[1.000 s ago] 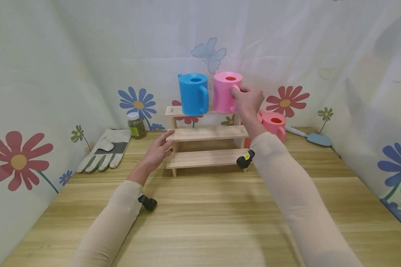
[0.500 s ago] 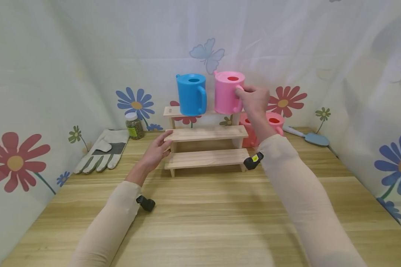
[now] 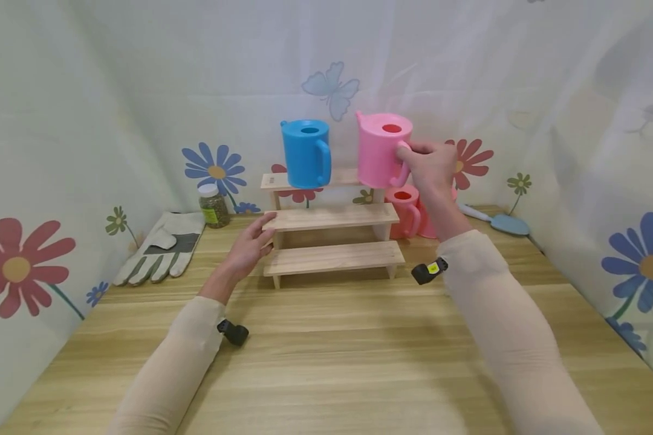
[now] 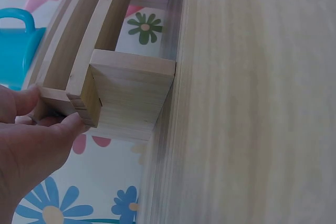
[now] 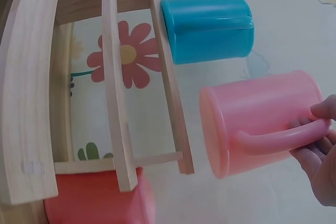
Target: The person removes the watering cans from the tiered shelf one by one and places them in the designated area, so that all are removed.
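Observation:
My right hand (image 3: 435,166) grips the handle of a pink watering can (image 3: 382,151), fingers and thumb curled round it. In the right wrist view a gap shows between the can's base and the top board of a wooden step shelf (image 3: 332,216). A blue watering can (image 3: 306,154) stands on that top board, left of the pink one. At the shelf's left end my left hand (image 3: 246,251) holds the middle board, fingers on top and thumb lower, as the left wrist view shows with the board's end (image 4: 84,109) between them.
Two coral-pink watering cans stand behind the shelf's right end, the nearer can (image 3: 401,211) partly hidden by the shelf. A blue trowel (image 3: 508,224) lies further right. Gloves (image 3: 163,248) and a white-lidded jar (image 3: 213,205) are at the left. A flowered curtain closes the back.
My right hand has moved the pink watering can to the right, away from the blue one and off the top board. The left hand stays at the shelf's end.

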A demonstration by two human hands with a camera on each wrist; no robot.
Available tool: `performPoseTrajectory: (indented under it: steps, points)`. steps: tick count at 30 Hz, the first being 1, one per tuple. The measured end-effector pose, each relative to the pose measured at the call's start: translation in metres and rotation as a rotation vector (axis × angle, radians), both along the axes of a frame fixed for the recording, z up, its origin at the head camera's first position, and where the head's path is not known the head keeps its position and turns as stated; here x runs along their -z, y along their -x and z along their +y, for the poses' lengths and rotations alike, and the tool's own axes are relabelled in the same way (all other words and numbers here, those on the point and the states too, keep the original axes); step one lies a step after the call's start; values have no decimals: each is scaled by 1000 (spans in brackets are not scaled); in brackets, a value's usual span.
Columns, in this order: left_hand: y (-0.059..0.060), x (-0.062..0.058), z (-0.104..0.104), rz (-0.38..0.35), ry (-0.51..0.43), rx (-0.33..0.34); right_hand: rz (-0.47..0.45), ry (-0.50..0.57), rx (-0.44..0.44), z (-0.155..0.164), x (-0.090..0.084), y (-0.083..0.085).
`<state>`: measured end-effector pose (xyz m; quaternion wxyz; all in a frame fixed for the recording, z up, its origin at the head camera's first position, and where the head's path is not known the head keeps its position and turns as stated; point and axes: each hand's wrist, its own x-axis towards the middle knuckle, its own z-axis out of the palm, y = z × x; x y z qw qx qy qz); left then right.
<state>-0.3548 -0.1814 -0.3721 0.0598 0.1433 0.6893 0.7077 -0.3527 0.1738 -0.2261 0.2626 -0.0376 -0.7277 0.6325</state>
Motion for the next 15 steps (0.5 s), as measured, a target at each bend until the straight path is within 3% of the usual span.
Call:
performPoseTrajectory:
  steps: [5,15]
  points:
    - [-5,-4,2,-5,3,10,11,33,-6,18,9,-16]
    - [-4,-4,0,-9,4,0,-19,-30,22,54,24,-51]
